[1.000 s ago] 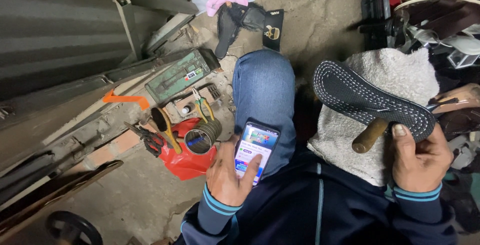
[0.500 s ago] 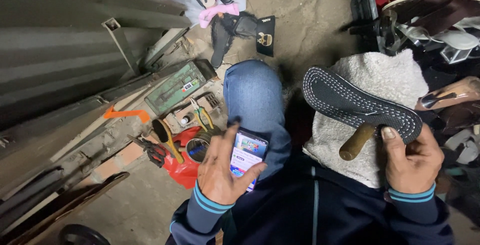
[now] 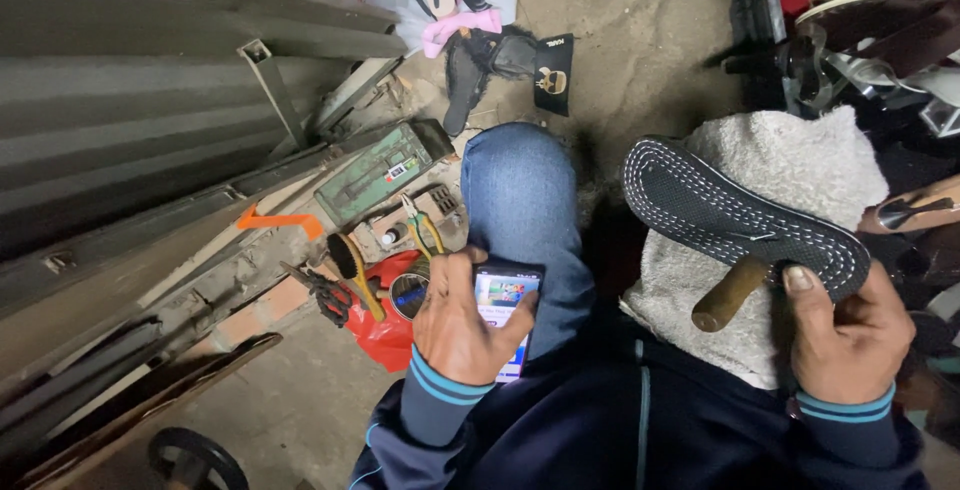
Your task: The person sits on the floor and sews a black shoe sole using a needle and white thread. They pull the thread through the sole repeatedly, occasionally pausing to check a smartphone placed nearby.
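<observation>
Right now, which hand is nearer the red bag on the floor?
Left. The left hand holds the phone right beside the red bag; the right hand grips the sole across the lap.

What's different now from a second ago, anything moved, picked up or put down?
Little changed. The left hand has slid further over the phone on the left knee, thumb now on its lit screen. Nothing taken up or let go. The right hand still holds the black sole and the wooden-handled tool over the white towel.
</observation>
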